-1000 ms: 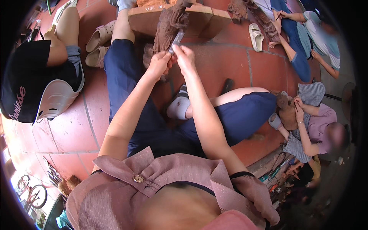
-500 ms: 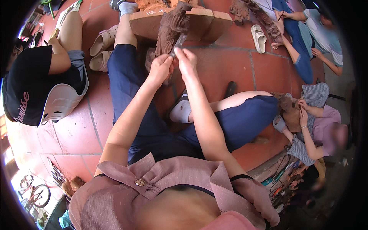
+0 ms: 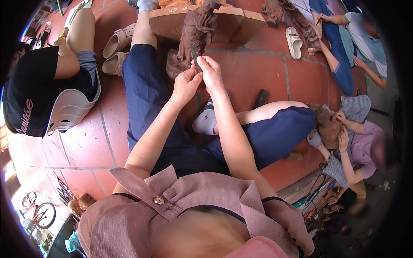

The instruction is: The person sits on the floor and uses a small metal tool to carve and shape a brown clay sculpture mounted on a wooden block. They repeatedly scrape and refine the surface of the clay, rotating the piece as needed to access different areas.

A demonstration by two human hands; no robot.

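Note:
A dark brown wood carving [image 3: 198, 32] with a rough, folded surface leans up against the edge of a thick wooden slab, in front of me. Both hands meet at its near, lower end. My right hand [image 3: 211, 74] is closed with its thumb stretched along a slim flat-bladed tool [image 3: 194, 52], whose blade lies against the carving. Just below and to the left, my left hand [image 3: 186, 86] is closed around the tool's lower part. My fingers hide most of the handle, so its exact kind cannot be told.
The wooden slab [image 3: 245, 21] stands ahead on red floor tiles. A clear plastic bag [image 3: 173, 64] lies beside my left leg. Pale clogs [image 3: 116, 41] and a sandal [image 3: 294, 43] rest farther off. One person sits at left; others at right work on brown carvings [image 3: 329, 129].
The blade has turned from slanting up to the right to nearly upright, its bright face now dark. My hands stay closed and have shifted slightly; the whole view has moved a little.

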